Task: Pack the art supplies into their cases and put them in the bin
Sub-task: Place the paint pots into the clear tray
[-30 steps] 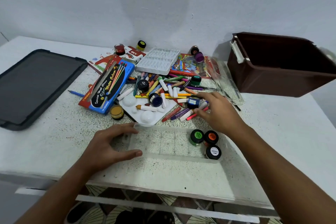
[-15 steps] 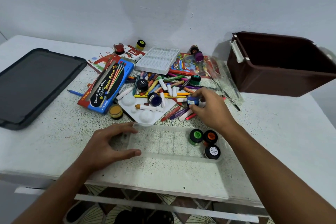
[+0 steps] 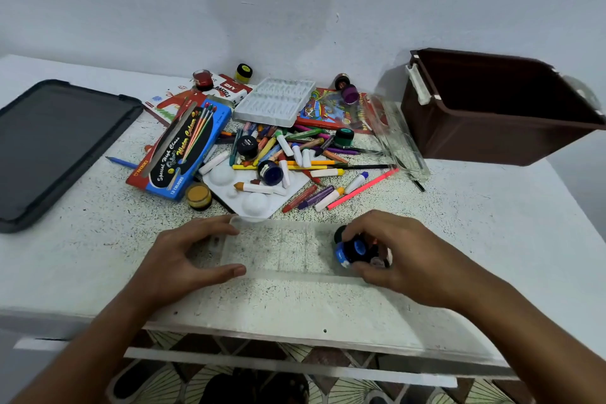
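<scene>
Lower centre of frame: clear plastic case point(image 3: 282, 249) lies flat on the speckled table point(image 3: 492, 223), long axis running left to right across the frame. Left hand point(image 3: 183, 259) braces its left end, thumb along the near edge and fingers along the far edge, spread and resting rather than gripping anything. Right hand point(image 3: 393, 256) sits over the case's right end, fingertips curled round a blue paint pot point(image 3: 351, 251), tilted, its cap facing left. The pot hangs at or just inside the rightmost slots; whether it touches the case floor I cannot tell. Other pots there are mostly hidden under the hand. The right hand is the nearer to the open slots, which stretch leftward from it toward the left hand. Judgement: the pot needs righting and lowering into the case beside the others. Remaining loose pots lie up-frame in the pile: dark blue pot point(image 3: 271, 173), black pot point(image 3: 247, 145), green pot point(image 3: 344, 136), amber pot point(image 3: 198, 195). Brown bin point(image 3: 485, 141) stands upper right, well apart from the case, on the right hand's side.
</scene>
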### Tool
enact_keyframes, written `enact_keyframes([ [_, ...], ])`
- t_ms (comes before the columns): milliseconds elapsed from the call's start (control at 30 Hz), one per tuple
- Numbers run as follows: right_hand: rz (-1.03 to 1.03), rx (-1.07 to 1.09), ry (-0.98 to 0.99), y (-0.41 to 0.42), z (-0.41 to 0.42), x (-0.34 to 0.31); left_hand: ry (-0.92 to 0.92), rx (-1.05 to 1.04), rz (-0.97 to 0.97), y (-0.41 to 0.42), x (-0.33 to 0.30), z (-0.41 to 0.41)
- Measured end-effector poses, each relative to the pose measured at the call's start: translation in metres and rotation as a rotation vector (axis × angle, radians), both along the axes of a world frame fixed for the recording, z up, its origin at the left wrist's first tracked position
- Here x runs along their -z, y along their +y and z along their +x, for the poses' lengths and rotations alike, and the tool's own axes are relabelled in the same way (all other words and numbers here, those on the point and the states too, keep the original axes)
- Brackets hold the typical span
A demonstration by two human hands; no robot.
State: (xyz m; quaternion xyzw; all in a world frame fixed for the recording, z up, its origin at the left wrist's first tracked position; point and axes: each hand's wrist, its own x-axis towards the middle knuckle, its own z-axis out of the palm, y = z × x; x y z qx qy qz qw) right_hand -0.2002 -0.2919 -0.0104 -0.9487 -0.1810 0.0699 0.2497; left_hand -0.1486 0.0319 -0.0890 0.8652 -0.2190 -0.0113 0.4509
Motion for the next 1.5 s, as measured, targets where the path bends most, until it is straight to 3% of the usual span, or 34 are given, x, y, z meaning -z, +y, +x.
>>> enact_keyframes([
  [200,-0.197,-0.106,-0.042,0.007,-0.005,0.009,0.007,-0.01,-0.005,0.0,0.0,-0.001],
  [367,-0.239,-0.135,-0.043,0.008,0.0,0.014,0.0,-0.022,0.009,0.0,0.001,-0.001],
  [700,-0.241,-0.203,0.015,0.005,0.009,0.02,0.0,-0.021,-0.001,0.0,0.0,0.0],
  [933,-0.181,-0.226,-0.096,-0.009,0.006,0.033,-0.031,-0.011,-0.032,-0.001,-0.001,-0.002],
  [1033,-0.097,-0.198,-0.17,-0.015,0.001,0.04,-0.156,-0.097,-0.046,-0.003,0.001,-0.003],
  [1133,-0.033,-0.141,-0.224,-0.021,-0.002,0.051,-0.392,-0.306,0.074,-0.002,0.007,0.001],
  [1233,-0.025,-0.048,-0.237,-0.027,-0.003,0.065,-0.512,-0.381,0.286,0.0,0.01,0.01],
  [1367,0.069,0.035,-0.231,-0.031,-0.003,0.08,-0.419,-0.345,0.653,-0.004,0.004,0.029],
  [1500,0.092,0.048,-0.262,-0.032,-0.001,0.087,-0.389,-0.332,0.813,-0.008,-0.001,0.036],
])
